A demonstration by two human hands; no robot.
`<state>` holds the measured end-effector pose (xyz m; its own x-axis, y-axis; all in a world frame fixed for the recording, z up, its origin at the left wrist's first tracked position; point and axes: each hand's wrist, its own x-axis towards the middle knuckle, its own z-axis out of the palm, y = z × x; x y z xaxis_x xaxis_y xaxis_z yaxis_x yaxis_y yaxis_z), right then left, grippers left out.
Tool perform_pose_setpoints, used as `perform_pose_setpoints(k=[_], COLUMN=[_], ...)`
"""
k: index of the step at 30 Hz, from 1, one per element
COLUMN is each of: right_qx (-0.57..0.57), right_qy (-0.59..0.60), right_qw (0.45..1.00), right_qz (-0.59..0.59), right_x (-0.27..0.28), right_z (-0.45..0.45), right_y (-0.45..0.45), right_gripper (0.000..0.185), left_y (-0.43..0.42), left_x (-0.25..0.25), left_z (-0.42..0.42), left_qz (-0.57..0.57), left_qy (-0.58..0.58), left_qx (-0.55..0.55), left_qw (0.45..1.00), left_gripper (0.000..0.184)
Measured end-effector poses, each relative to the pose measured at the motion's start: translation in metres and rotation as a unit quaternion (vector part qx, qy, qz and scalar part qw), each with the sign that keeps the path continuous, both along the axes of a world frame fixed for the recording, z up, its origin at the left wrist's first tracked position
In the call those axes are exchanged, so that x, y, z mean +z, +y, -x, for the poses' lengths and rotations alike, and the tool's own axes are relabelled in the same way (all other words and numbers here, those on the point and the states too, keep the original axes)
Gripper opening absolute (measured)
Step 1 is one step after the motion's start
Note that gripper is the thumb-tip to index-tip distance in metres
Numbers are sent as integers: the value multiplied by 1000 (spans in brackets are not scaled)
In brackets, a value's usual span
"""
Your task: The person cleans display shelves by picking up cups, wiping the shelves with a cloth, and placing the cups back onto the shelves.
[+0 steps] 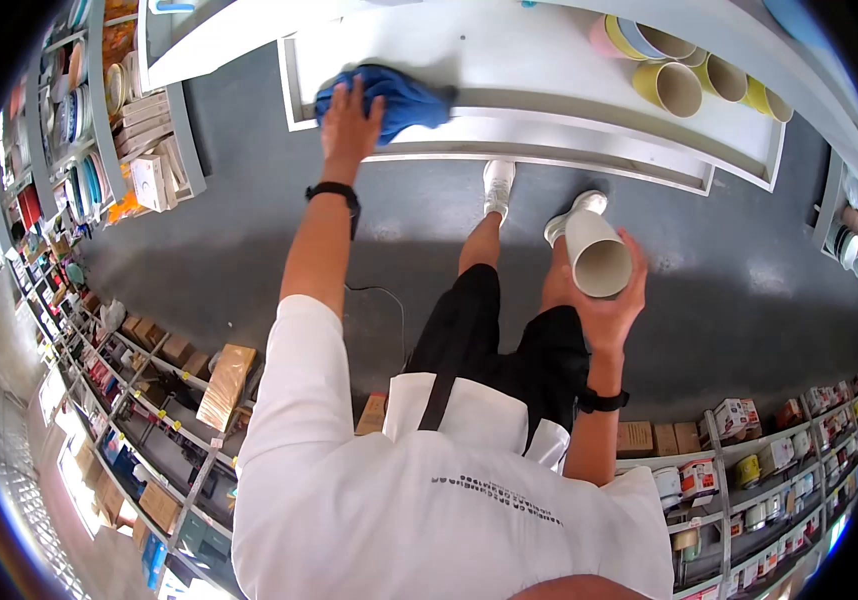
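Observation:
At the left end of the white shelf [539,70], my left hand [351,128] presses down on a crumpled blue cloth [407,104], its fingers over the fabric. The cloth lies across the shelf's front lip and its edge is slightly blurred. My right hand [621,305] is wrapped round a tall cream cup-shaped pot [594,240], held in front of my body above the floor. The pot's open mouth faces me, and its inside shows nothing.
Several similar pots, including a yellow pot [669,90], are grouped at the shelf's right end. Stocked shelving [149,130] stands at the left, and more racks [719,480] run behind me. A thin cable [389,293] lies on the grey floor [219,190].

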<state>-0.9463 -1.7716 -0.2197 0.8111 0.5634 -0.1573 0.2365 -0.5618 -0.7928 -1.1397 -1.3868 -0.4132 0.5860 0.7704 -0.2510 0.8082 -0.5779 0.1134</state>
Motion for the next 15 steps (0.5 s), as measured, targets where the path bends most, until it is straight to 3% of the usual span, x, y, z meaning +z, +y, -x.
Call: perform_pose_setpoints(k=[4, 7, 9, 15], right_qx=[30, 58, 47, 37], right_qy=[6, 25, 38, 37], right_qw=[1000, 998, 998, 999], right_qz=[-5, -5, -17, 6], right_x=[-9, -7, -3, -10], right_z=[11, 14, 17, 31], right_y=[11, 22, 24, 20], right_gripper=[78, 78, 78, 80], left_y=[22, 11, 10, -43], left_x=[-5, -10, -7, -18], left_z=[51, 55, 37, -16], left_qz=[-85, -85, -72, -116], left_qy=[23, -44, -18, -83], left_qx=[53, 158, 181, 105], left_qw=[995, 983, 981, 984], left_gripper=[68, 64, 55, 33])
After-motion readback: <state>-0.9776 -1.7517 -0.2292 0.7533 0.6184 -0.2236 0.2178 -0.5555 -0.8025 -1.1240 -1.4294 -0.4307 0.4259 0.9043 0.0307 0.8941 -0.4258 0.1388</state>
